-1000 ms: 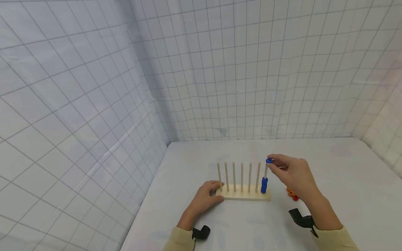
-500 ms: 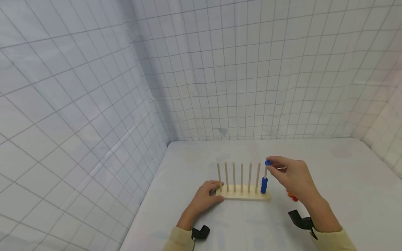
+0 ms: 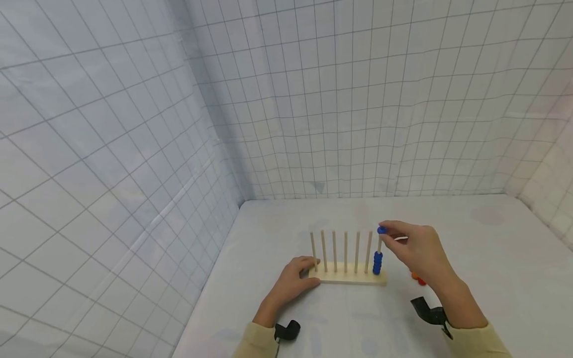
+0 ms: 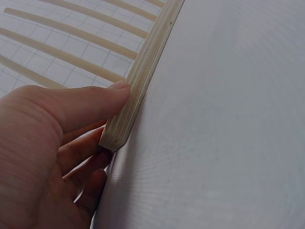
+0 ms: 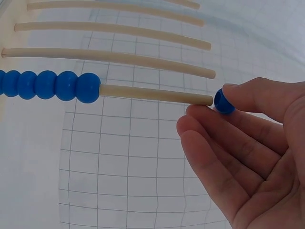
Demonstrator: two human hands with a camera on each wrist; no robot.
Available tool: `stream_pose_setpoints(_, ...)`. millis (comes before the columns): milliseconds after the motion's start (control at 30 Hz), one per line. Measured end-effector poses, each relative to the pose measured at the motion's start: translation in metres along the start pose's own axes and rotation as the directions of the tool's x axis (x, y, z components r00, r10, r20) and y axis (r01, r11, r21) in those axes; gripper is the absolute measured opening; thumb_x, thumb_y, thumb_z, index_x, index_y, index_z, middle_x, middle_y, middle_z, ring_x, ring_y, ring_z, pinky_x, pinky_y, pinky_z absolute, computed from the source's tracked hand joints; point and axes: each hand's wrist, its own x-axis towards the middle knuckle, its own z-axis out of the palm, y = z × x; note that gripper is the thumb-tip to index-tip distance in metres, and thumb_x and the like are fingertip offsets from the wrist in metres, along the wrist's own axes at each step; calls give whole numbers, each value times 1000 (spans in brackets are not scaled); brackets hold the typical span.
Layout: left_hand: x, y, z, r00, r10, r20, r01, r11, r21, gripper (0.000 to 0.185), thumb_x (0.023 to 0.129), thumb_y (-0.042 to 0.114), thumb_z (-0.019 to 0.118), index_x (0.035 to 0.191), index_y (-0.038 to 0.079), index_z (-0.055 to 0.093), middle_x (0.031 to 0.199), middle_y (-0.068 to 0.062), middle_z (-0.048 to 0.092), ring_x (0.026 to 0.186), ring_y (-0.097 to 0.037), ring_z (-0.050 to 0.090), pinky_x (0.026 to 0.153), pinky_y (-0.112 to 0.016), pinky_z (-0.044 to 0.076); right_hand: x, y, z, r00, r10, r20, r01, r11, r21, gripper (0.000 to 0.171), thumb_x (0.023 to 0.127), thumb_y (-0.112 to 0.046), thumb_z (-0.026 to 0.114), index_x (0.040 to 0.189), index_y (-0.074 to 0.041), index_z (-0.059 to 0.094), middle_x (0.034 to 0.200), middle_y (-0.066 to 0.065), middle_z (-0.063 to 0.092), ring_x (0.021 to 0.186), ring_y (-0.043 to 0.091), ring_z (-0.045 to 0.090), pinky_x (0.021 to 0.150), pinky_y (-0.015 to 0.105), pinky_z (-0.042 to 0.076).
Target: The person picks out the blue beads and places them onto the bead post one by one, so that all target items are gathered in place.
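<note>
While unlabelled, blue bead (image 5: pixel 223 101) at rod (image 5: pixel 157 94) tip.

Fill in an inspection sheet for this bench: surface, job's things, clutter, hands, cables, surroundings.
Surface: white table, plain and matte.
Job's things: wooden peg rack with seven upright pegs; blue bead stack low on the rightmost peg; one loose blue bead at that peg's tip.
Clutter: orange and red beads on the table behind the right hand.
Hands: left hand grips the rack's left end, thumb on its edge; right hand pinches the loose bead.
Cables: nothing seen; black wrist mounts only.
Surroundings: white gridded walls on all visible sides.
</note>
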Motion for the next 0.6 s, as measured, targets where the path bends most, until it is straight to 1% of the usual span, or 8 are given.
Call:
stream_pose_setpoints(133, 0, 2, -1, 1000, 1, -2, -1, 1000, -8, 49, 89, 30, 77, 135, 18, 66, 136, 2, 60, 130, -21, 49, 109, -46, 39, 1, -1, -2, 1000, -17, -2, 17, 1000, 0, 22, 93, -13, 74, 114, -9, 75, 94, 0, 76, 82, 19, 73, 71, 38, 60)
stream_pose_setpoints(267, 1, 3, -2, 1000, -4, -10, 4, 1000, -2, 49, 89, 29, 77, 135, 17, 66, 136, 1, 60, 130, -21, 49, 109, -46, 38, 2, -3, -3, 1000, -2, 12, 2, 1000, 8, 22, 93, -15, 73, 114, -10, 75, 93, 0, 75, 83, 20, 73, 72, 39, 60)
stream_pose_setpoints(467, 0, 1, 0, 1000, -11, -1, 12, 1000, 6, 49, 90, 32, 77, 135, 19, 66, 137, 2, 59, 131, -21, 49, 109, -47, 38, 3, -3, -4, 999, 13, 31, -13, 1000, -6, 21, 93, -16, 73, 113, -11, 75, 90, -1, 75, 80, 20, 74, 71, 40, 60)
stream_pose_setpoints(600, 0, 1, 1, 1000, 3, -1, -3, 1000, 14, 49, 89, 31, 77, 135, 19, 66, 137, 2, 59, 131, -21, 49, 109, -46, 38, 2, -4, -4, 999, 29, 43, -29, 1000, -3, 21, 93, -16, 73, 113, -10, 76, 90, 0, 75, 81, 23, 74, 70, 42, 60)
